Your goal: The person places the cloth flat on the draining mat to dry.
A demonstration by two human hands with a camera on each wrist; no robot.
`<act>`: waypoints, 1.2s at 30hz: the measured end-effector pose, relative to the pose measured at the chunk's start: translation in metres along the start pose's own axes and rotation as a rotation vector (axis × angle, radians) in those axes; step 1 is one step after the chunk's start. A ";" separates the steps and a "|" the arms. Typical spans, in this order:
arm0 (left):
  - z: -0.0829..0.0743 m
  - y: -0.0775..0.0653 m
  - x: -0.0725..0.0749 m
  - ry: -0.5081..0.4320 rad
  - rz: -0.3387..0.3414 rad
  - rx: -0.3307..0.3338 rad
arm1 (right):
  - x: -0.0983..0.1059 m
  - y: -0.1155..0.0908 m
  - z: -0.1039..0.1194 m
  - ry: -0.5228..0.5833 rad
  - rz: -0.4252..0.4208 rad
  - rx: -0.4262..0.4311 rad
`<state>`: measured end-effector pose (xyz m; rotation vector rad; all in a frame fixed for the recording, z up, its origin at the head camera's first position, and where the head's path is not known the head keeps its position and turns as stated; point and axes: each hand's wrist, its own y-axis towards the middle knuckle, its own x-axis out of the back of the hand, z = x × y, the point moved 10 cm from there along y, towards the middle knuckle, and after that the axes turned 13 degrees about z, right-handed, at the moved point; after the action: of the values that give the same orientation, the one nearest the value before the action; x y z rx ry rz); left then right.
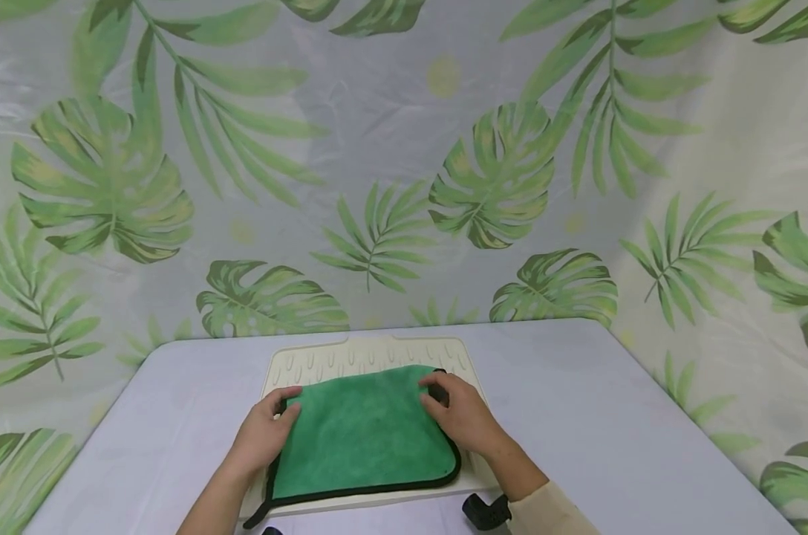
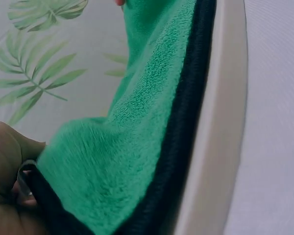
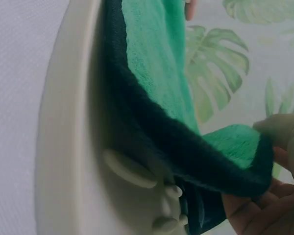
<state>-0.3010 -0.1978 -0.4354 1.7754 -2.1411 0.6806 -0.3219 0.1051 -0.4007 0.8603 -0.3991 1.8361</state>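
A green plush towel point(image 1: 370, 435) with black edging lies over a cream mat point(image 1: 370, 357) with raised ridges. My left hand point(image 1: 262, 432) pinches the towel's left edge near its far corner. At the right edge, near the other far corner, my right hand point(image 1: 464, 414) holds the cloth between thumb and fingers. In the left wrist view the fabric point(image 2: 103, 161) bunches up beside the left thumb. The right wrist view shows the black border point(image 3: 186, 152) lifted off the mat, with rounded ridges visible below. The mat's middle is hidden by the towel.
The mat rests on a white-covered table point(image 1: 578, 401). Behind it hangs a curtain point(image 1: 391, 148) printed with green leaves. A small black object point(image 1: 486, 513) shows by the right wrist, and part of another point(image 1: 272, 530) at the lower frame edge.
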 end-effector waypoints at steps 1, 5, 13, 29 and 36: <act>0.000 0.000 -0.001 -0.008 0.008 -0.004 | 0.000 0.000 0.000 0.010 -0.003 0.005; 0.000 0.001 -0.006 -0.040 0.036 -0.023 | -0.001 0.001 -0.002 0.014 -0.022 0.005; -0.001 -0.002 -0.005 -0.038 0.028 -0.043 | -0.006 -0.001 -0.003 0.026 0.028 -0.011; -0.013 -0.006 0.003 -0.021 -0.003 -0.084 | 0.013 -0.005 -0.006 0.024 -0.118 -0.067; -0.012 -0.010 0.015 -0.046 -0.096 -0.071 | 0.021 -0.006 0.000 -0.017 -0.196 -0.020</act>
<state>-0.2957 -0.2053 -0.4167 1.8592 -2.0666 0.5385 -0.3212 0.1210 -0.3863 0.8706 -0.3308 1.6425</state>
